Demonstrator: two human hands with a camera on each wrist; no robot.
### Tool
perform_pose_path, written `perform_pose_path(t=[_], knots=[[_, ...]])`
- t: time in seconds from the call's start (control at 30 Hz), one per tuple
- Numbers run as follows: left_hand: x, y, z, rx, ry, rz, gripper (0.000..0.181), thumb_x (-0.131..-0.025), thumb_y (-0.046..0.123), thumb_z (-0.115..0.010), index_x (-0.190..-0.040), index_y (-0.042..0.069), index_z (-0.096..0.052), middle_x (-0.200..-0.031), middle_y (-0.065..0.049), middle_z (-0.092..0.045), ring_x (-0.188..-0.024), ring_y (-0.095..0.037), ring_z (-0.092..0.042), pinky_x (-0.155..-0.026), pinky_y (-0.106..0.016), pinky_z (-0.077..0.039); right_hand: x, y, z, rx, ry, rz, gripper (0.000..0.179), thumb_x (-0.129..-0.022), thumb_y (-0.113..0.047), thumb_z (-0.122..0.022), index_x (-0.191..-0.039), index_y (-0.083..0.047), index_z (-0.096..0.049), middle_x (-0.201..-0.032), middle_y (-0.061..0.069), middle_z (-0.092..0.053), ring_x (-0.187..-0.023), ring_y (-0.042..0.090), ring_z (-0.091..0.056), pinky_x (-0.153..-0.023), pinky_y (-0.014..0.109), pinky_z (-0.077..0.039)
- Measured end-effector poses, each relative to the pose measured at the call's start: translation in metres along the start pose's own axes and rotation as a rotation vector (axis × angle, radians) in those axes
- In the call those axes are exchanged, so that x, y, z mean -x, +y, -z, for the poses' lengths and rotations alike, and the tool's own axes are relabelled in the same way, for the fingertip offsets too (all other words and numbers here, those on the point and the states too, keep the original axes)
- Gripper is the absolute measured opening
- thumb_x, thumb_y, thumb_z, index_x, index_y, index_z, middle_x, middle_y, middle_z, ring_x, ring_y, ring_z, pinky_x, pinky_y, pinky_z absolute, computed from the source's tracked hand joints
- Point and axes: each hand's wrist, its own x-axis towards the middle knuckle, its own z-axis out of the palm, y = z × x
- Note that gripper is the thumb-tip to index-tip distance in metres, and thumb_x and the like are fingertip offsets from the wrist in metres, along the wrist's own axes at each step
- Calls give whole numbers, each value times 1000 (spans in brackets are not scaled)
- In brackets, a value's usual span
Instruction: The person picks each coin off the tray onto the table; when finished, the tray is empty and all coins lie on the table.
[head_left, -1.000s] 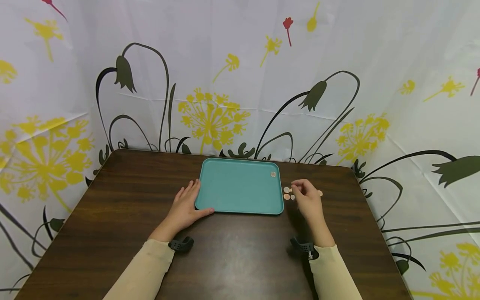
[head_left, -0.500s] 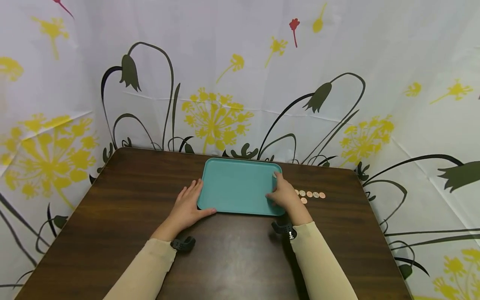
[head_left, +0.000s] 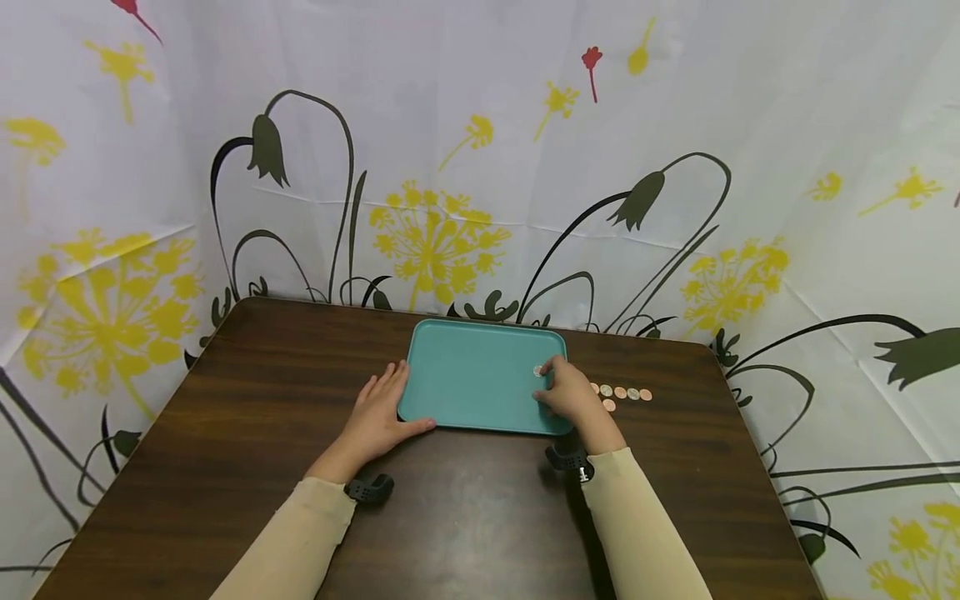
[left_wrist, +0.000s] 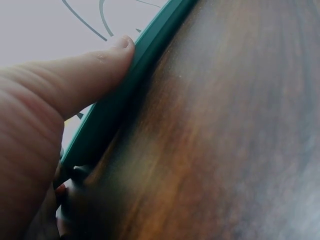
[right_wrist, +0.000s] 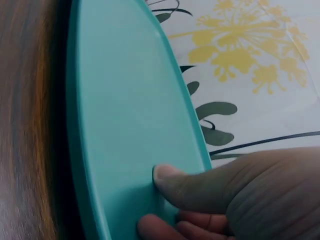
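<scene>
A teal tray (head_left: 472, 379) lies on the dark wooden table. My left hand (head_left: 378, 425) rests at its near left corner, fingers spread along the left edge, the thumb against the front rim, as the left wrist view also shows of the thumb (left_wrist: 100, 70). Over the tray's right side is my right hand (head_left: 573, 393), index finger pointing forward, its tip right at a small silvery coin (head_left: 537, 371) on the tray. In the right wrist view the thumb (right_wrist: 185, 187) hangs over the tray and the other fingers are bent; the coin is hidden there.
Several copper and silvery coins (head_left: 620, 392) lie in a short row on the table right of the tray, one coin (head_left: 609, 405) just in front of it. A flower-printed curtain (head_left: 480, 167) hangs along the table's back edge. Black bands circle both wrists.
My right hand has come from the coins on the table leftward over the tray. The tray's coin has shifted left and nearer with the fingertip. My left hand stays at the corner.
</scene>
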Motion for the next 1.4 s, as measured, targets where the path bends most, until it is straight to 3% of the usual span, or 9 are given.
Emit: perform_pose_path(t=[0.1, 0.23, 0.33, 0.47, 0.67, 0.83, 1.07, 1.2, 1.4], knots=[[-1, -1, 1, -10, -5, 7, 119, -94, 57, -82, -174, -1, -16, -182, -21, -16, -171, -41, -11, -137, -64, -4, 2, 0, 0, -19, 7, 17, 34, -101, -16, -80, -123, -7, -56, -98, 13, -61, -62, 23, -68, -59, 35, -55], [-2, -1, 1, -10, -4, 6, 119, -94, 58, -83, -174, 0, -16, -183, -21, -16, -171, -40, -11, -137, -63, -4, 0, -1, 0, -7, 9, 24, 40, -105, -17, -75, -134, -6, -50, -94, 13, -60, -60, 24, -69, -56, 36, -54], [-1, -1, 0, -5, -2, 3, 120, -93, 58, -83, -174, 0, -17, -182, -21, -17, -171, -40, -12, -137, -63, -5, -1, 0, -3, 38, 12, 30, 39, -106, -19, -74, -137, -7, -54, -91, 12, -64, -57, 22, -69, -55, 35, -53], [0, 0, 0, 0, -2, 2, 119, -93, 57, -84, -174, -1, -17, -182, -21, -17, -171, -41, -12, -137, -64, -5, -1, 0, -4, 75, 12, 45, 22, -107, -19, -72, -122, -6, -62, -87, 11, -65, -54, 19, -68, -54, 33, -52], [1, 1, 0, 8, -3, 7, 119, -93, 56, -84, -174, -1, -17, -182, -22, -17, -171, -41, -12, -137, -64, -4, -1, 0, -5, 29, 18, 71, 15, -105, -13, -71, -109, -3, -61, -89, 12, -63, -55, 22, -66, -53, 33, -53], [0, 1, 0, 12, -7, 7, 119, -93, 56, -84, -174, -1, -17, -182, -22, -16, -171, -41, -11, -137, -64, -3, -1, 4, -10, -36, 125, 46, 10, -100, -12, -68, -100, -9, -59, -90, 7, -59, -64, 20, -60, -55, 31, -49], [0, 0, -2, 6, -12, 9, 119, -93, 57, -84, -174, -1, -17, -182, -21, -16, -171, -41, -12, -137, -63, -4, 18, 11, -5, -389, 230, 52, 15, -104, -17, -75, -116, -10, -69, -97, 8, -63, -70, 19, -63, -55, 31, -61], [-1, -1, -2, 6, -13, 6, 119, -93, 57, -83, -174, 0, -17, -183, -21, -16, -171, -40, -11, -137, -63, -4, 38, 25, 9, -399, 323, 62, 12, -103, -17, -77, -108, -8, -71, -100, 11, -69, -74, 18, -62, -58, 29, -57], [-1, -2, -1, 5, -9, 6, 119, -94, 57, -83, -174, 0, -17, -183, -20, -15, -171, -40, -11, -137, -63, -3, 56, 69, 29, -312, 505, -18, 19, -104, -27, -77, -104, -8, -75, -91, 6, -70, -74, 14, -57, -60, 25, -46]])
